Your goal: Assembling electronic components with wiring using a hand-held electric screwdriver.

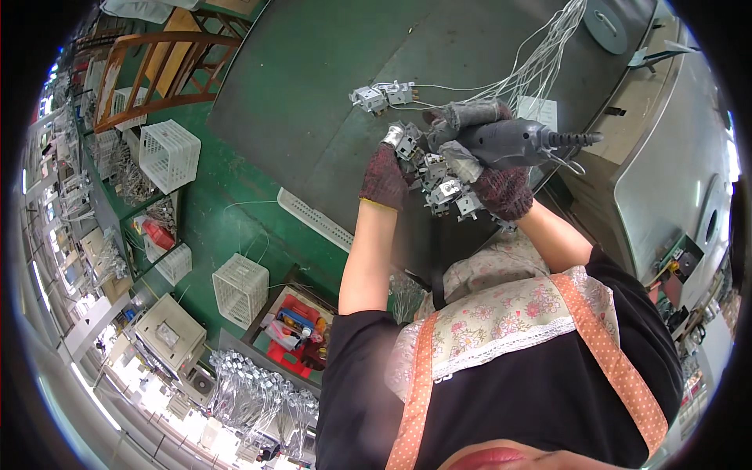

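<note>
My right hand (pixel 505 193), in a dark red knitted glove, is wrapped round a black electric screwdriver (pixel 509 143). Its cord end points right, and the tip is hidden by the fingers. My left hand (pixel 385 174), gloved alike with pale tape on a finger, is closed at a small metal switch-like part (pixel 407 146) left of the screwdriver's front. Below and between both hands hangs a cluster of similar metal parts (pixel 446 188). Farther off, a pair of wired metal parts (pixel 382 96) lies on the dark worktable (pixel 313 86).
White wires (pixel 540 55) run across the table to the far right, near a round grey disc (pixel 605 31). A wooden chair (pixel 157 74) and white plastic baskets (pixel 170 154) stand left on the green floor. A red tool tray (pixel 294 333) is at lower left; a metal-topped bench (pixel 666 172) is right.
</note>
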Motion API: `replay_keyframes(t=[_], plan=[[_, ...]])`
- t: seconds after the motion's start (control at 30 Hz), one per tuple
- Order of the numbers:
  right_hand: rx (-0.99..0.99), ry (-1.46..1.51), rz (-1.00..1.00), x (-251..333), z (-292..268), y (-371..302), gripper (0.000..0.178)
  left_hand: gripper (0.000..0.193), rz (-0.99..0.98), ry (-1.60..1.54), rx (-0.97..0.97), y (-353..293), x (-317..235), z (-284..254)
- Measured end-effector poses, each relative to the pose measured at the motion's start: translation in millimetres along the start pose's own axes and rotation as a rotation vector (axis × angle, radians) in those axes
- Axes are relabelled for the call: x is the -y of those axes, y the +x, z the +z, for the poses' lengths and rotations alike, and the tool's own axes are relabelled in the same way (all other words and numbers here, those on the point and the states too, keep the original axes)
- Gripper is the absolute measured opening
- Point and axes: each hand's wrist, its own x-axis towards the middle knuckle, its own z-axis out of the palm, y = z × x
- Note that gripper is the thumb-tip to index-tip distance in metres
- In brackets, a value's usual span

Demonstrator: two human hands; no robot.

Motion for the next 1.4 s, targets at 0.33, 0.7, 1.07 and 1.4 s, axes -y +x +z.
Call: replay_keyframes(t=[0.33,0.7,1.07,1.4], plan=[[0.236,0.231,-0.136,-22.9,4.9,5.9,0.040,0.036,0.081,-0.099,-0.040,-7.9,-0.4,4.0],[0.131,-0.086,0.025,-15.8,2.0,15.5,0.028,0.034,0.059,-0.115,-0.030,2.1,-1.4,-7.6],[-0.014,0.016,-0.077,-62.1,2.4,40.9,0.020,0.038,1.250,1.092,-0.617,8.3,-29.0,-28.9],[-0.081,0.031,0.014,-66.7,-6.3,35.6,0.031,0.027,0.700,1.075,-0.293,22.5,-85.4,16.4]])
